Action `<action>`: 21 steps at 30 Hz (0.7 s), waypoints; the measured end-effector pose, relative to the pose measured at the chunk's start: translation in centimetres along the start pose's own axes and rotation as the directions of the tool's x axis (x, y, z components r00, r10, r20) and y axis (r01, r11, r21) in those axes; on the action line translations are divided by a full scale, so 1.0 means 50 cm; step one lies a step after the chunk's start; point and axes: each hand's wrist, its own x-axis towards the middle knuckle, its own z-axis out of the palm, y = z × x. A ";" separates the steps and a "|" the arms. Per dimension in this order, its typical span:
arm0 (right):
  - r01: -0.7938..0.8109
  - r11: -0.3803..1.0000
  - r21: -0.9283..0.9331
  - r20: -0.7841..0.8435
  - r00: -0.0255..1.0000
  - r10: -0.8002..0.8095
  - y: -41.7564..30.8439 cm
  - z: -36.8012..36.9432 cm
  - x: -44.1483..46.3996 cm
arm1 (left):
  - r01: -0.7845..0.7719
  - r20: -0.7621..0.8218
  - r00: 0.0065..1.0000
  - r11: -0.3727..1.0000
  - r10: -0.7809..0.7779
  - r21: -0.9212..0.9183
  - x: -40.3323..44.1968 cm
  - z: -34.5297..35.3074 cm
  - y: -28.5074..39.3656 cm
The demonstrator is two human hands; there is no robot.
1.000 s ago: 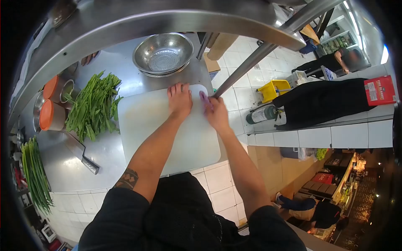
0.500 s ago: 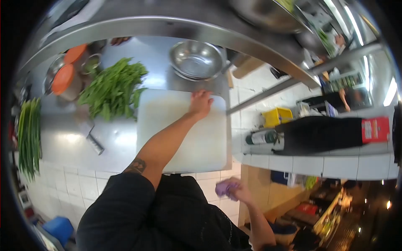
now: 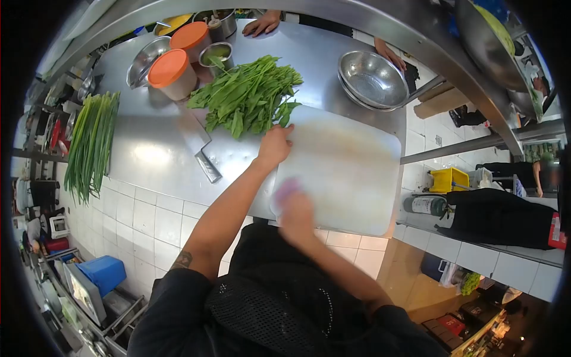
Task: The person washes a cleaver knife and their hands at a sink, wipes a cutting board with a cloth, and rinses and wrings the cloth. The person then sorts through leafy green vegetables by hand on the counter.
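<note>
A white cutting board lies on the steel table. My left hand rests at its left edge, fingers apart and touching the board near the leafy greens. In my right hand is a purple cloth, over the lower left part of the board; hand and cloth are smeared by motion. A heap of leafy greens borders the board's upper left corner. The cleaver lies on the table left of my left hand, handle toward me.
Steel bowls stand beyond the board. Orange-lidded tubs stand at the back left, and spring onions hang over the left edge. Another person's hand rests on the far edge. A steel shelf crosses above.
My left hand has gone from the board's far right part to its left edge. My right hand has brought the purple cloth up from beside my body onto the board. The view has shifted left.
</note>
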 end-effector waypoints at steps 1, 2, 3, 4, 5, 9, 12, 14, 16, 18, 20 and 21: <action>0.222 0.943 0.249 0.077 0.966 -0.248 -0.081 -0.017 -0.011 | -0.008 -0.008 1.000 1.000 0.008 -0.009 0.003 -0.002 -0.003; 0.171 0.895 0.412 0.239 0.928 -0.287 -0.098 -0.009 -0.031 | -0.018 0.037 0.999 1.000 0.018 0.013 0.009 -0.005 -0.005; 0.089 0.827 0.555 0.384 0.855 -0.349 -0.105 0.003 -0.036 | -0.027 0.077 0.997 0.999 0.024 0.036 0.017 -0.009 -0.010; 0.119 0.846 0.519 0.303 0.900 -0.312 -0.113 -0.007 0.001 | -0.031 0.064 0.998 0.999 0.029 0.033 0.041 -0.015 -0.022; 0.030 0.846 0.533 0.280 0.937 -0.210 -0.118 -0.010 0.044 | -0.138 0.145 0.982 0.982 0.119 0.127 0.072 -0.024 -0.036; 0.169 0.963 0.209 0.337 0.912 -0.233 -0.126 0.023 0.222 | -0.036 0.553 0.811 0.925 -0.193 0.377 0.089 -0.131 0.075; 0.119 0.916 -0.382 0.060 0.993 -0.104 -0.119 0.150 0.184 | -0.135 0.211 0.970 0.989 0.118 0.064 0.033 -0.137 0.046; 0.264 0.881 -0.391 0.323 0.936 -0.137 -0.153 0.150 0.081 | -0.262 0.116 0.959 0.965 0.258 0.019 0.013 -0.136 0.002; 0.382 0.843 -0.379 0.243 0.920 -0.308 -0.191 0.068 0.009 | -0.282 0.227 0.933 0.959 0.278 -0.016 0.002 -0.143 -0.022; 0.447 0.846 -0.291 0.287 0.884 -0.369 -0.154 0.065 -0.029 | -0.299 0.214 0.927 0.951 0.309 -0.079 -0.025 -0.147 -0.013; 0.495 0.848 -0.191 0.251 0.860 -0.445 -0.091 0.046 -0.085 | -0.288 0.203 0.926 0.943 0.319 -0.165 -0.048 -0.151 -0.023; 0.577 0.814 -0.064 0.218 0.804 -0.553 -0.054 0.024 -0.112 | -0.288 0.206 0.924 0.940 0.323 -0.182 -0.064 -0.157 -0.026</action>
